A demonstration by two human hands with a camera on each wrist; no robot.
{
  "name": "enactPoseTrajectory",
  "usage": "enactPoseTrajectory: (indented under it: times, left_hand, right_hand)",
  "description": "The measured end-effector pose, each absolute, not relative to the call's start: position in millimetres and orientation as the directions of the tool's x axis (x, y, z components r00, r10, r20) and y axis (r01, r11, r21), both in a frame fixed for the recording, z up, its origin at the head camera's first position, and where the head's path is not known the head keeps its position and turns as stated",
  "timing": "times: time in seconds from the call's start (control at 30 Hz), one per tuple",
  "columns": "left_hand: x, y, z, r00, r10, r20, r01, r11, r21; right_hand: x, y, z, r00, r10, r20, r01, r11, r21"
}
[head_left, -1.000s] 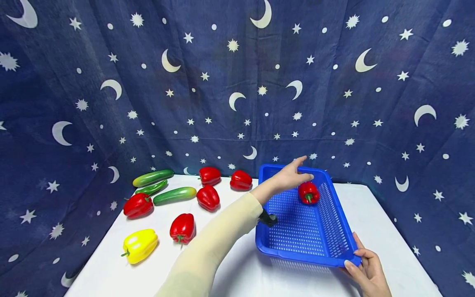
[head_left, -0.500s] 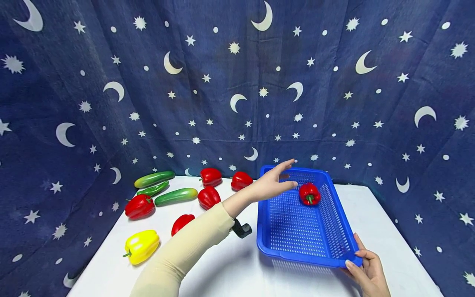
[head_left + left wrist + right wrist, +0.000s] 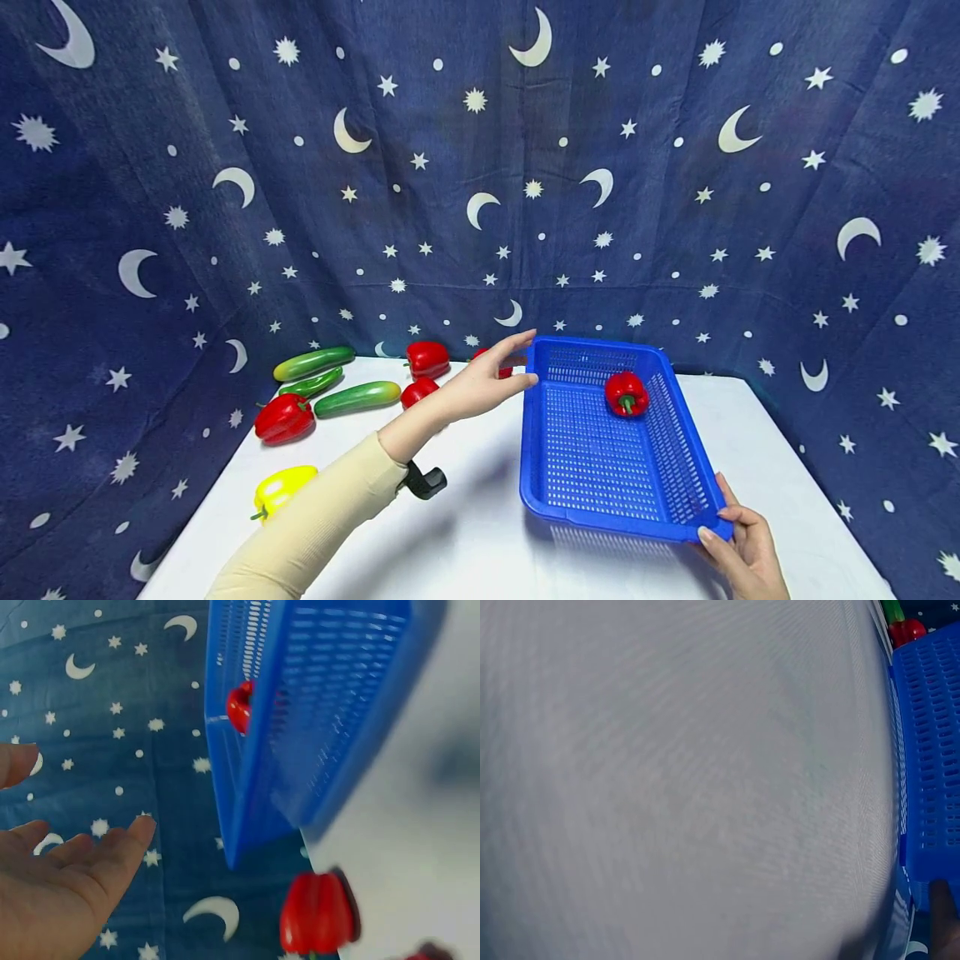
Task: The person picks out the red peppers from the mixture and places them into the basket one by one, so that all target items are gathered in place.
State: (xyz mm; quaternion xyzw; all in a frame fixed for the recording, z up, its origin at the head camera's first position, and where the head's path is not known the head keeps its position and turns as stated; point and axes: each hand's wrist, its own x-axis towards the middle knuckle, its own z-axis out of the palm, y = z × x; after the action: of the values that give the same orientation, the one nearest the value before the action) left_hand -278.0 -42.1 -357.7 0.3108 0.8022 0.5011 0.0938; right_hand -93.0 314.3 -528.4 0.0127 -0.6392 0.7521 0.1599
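A blue plastic basket [image 3: 600,454] with slotted sides stands on the right of the table, with one red bell pepper [image 3: 626,394] inside near its far end. My left hand [image 3: 483,385] hovers just outside the basket's left rim, fingers spread and holding nothing. In the left wrist view the same hand [image 3: 67,885] has straight fingers, apart from the basket [image 3: 330,697]. The right hand [image 3: 742,546] grips the basket's near right corner, thumb on the rim. Behind and below the left hand, a red bell pepper [image 3: 420,390] is partly covered.
More red bell peppers [image 3: 427,359] [image 3: 285,418], a yellow bell pepper [image 3: 281,490] and several green cucumber-like vegetables [image 3: 358,399] lie on the left of the white table [image 3: 480,533]. A dark blue curtain [image 3: 450,167] with moons and stars hangs behind.
My left hand has drawn back leftward from above the basket to outside its left rim, its forearm now covering a near red bell pepper. The right hand keeps its grip on the basket corner.
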Motion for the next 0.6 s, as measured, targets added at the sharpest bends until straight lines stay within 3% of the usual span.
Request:
enactPoseTrajectory:
  times: [0.6]
  left_hand:
    - [-261.6,-148.9,-376.3,-0.865,0.486,0.127,0.337,0.373,0.864]
  right_hand:
    - [-92.7,314.8,-528.2,-0.956,0.225,0.187,-0.212,-0.092,-0.973]
